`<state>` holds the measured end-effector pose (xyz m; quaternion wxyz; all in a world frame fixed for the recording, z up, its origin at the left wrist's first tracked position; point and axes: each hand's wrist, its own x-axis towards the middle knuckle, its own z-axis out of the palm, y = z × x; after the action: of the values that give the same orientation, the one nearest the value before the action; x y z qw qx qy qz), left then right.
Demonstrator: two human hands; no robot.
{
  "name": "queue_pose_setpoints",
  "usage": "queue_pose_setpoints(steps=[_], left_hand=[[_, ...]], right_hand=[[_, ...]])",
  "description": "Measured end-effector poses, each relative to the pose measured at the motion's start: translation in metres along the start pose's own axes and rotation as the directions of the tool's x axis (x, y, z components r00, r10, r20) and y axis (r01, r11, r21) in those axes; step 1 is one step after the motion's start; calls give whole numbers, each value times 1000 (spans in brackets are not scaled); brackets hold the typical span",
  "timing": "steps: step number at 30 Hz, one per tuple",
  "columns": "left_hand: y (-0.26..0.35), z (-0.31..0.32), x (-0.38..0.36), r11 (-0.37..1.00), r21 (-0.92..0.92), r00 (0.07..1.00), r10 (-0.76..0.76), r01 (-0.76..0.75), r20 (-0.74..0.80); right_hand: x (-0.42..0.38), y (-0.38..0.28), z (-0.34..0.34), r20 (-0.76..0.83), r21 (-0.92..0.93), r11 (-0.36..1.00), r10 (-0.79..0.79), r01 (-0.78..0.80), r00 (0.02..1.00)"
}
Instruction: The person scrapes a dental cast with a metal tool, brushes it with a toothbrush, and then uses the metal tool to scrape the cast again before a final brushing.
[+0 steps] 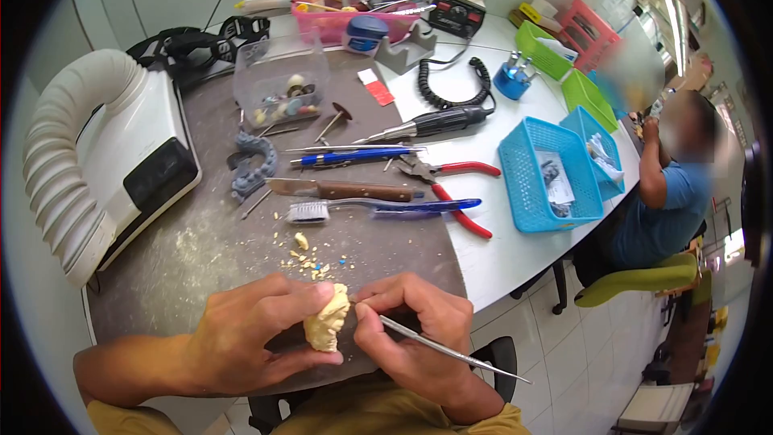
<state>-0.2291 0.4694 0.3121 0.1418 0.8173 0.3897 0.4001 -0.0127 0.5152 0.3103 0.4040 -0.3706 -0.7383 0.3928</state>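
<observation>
Near the front edge of the brown work mat, my left hand (262, 330) grips a pale yellow cast (327, 321) between thumb and fingers. My right hand (415, 326) pinches a thin metal tool (451, 350) like a pen, its tip end close against the cast's right side and hidden by the fingers. The tool's other pointed end sticks out to the lower right. Yellow crumbs (303, 256) and small blue bits lie just beyond the cast. Farther off rest a toothbrush (309, 210), a wooden-handled knife (354, 190) and a grey dental model (252, 167).
Red-handled pliers (460, 167), a black handpiece (447, 122) and a clear box (282, 89) stand beyond the tools. A white hose unit (145, 169) is at left. Blue baskets (555, 221) stand at right, near a seated person (672, 201). A pink tray (314, 26) is at the back.
</observation>
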Motion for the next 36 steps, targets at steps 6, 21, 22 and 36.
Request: queue_pose_setpoints(steps=[6, 21, 22, 36], left_hand=[[-1, 4, 0, 1000, 17, 999, 13, -12, -47], [-3, 2, -4, 998, 56, 1000, 24, -23, -15], [-2, 2, -5, 999, 52, 1000, -8, 9, -14], [-1, 6, -2, 1000, 20, 999, 3, -3, -46]], right_hand=[[1, 3, -2, 9, -18, 997, -69, 69, 998], [-3, 9, -2, 2, -11, 999, -51, 51, 999], [-3, 9, -2, -1, -13, 999, -52, 52, 999], [-3, 12, -4, 14, -34, 992, -125, 126, 992]])
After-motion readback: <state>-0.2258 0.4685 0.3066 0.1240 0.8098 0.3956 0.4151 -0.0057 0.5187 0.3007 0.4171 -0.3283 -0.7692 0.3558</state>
